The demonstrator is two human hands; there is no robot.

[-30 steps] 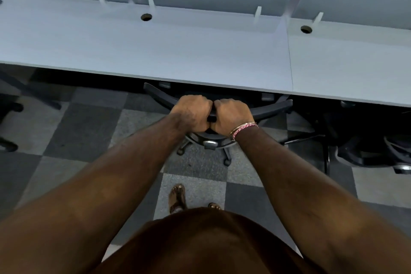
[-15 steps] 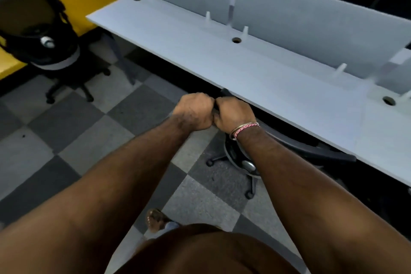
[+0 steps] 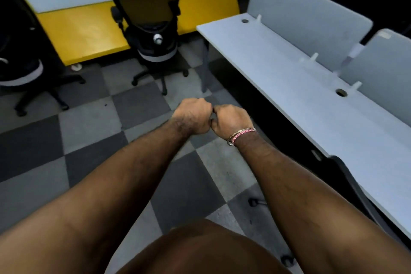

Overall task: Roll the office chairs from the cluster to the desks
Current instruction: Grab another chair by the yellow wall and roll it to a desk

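My left hand (image 3: 192, 118) and my right hand (image 3: 231, 121) are fists, knuckles touching, held out over the checkered floor with nothing in them. The right wrist wears thin bracelets. One black office chair (image 3: 347, 182) is tucked under the long grey desk (image 3: 311, 100) at the right. Only the edge of its backrest and two castors (image 3: 253, 202) show. A black mesh-back office chair (image 3: 151, 29) stands ahead by the yellow wall, apart from the desk. Another black chair (image 3: 20, 71) is partly cut off at the left edge.
Grey divider panels (image 3: 307, 13) stand along the desk's far side, and a desk leg (image 3: 205, 66) stands at its near end. A yellow band (image 3: 89, 31) runs along the wall behind the chairs. Grey checkered carpet tiles (image 3: 89, 135) lie between me and the chairs.
Both hands have come off the backrest of the chair now under the desk. My view has swung left, so the desk is at the right and the other chairs are ahead.
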